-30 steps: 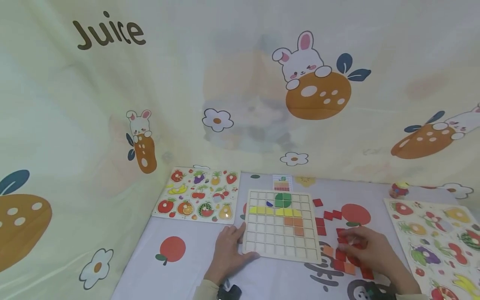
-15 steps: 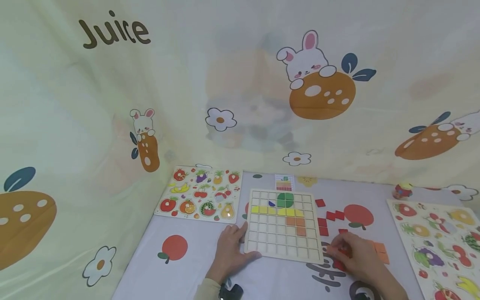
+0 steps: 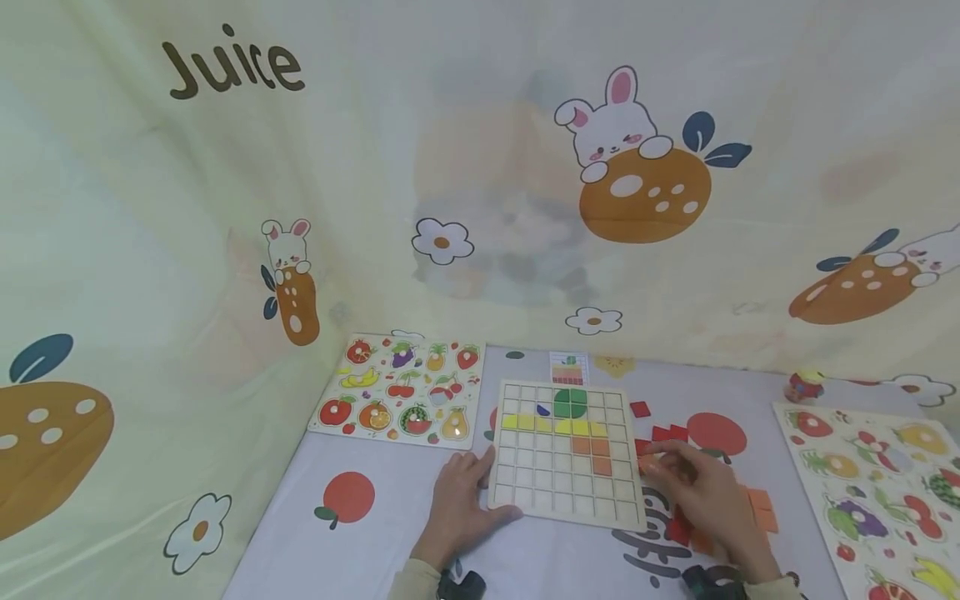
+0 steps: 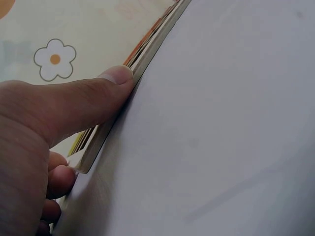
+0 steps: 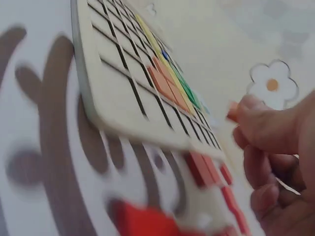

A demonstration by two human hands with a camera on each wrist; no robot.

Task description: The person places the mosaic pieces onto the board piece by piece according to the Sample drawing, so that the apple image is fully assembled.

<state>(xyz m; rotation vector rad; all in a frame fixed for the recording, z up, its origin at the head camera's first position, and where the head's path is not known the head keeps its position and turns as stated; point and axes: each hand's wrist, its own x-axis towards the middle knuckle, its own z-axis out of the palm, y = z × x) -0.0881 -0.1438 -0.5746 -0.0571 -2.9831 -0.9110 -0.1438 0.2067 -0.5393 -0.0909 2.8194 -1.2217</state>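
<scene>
A wooden grid board [image 3: 543, 482] lies flat on the table, with green, blue, yellow and orange tiles set in some of its squares. At its near left corner my left hand [image 3: 456, 500] grips the edge; in the left wrist view the thumb [image 4: 106, 93] lies along the front edge and the fingertips bend round the side. My right hand [image 3: 705, 492] is just off the board's right edge. Between its thumb and index finger it pinches a small orange tile [image 5: 232, 112]. Red tiles [image 3: 669, 433] and orange tiles [image 3: 761, 508] lie around and partly under this hand.
A small pattern card [image 3: 568, 368] lies behind the board. Fruit puzzle boards stand at both sides, one fruit puzzle [image 3: 397, 387] at left, another fruit puzzle [image 3: 877, 492] at right. A small toy figure [image 3: 805, 385] is at the back right. A printed curtain [image 3: 510, 167] closes off the back.
My right hand went from the loose tiles at right up toward the board's right edge, now with an orange tile pinched. Some orange tiles now lie farther right. The left hand stays put.
</scene>
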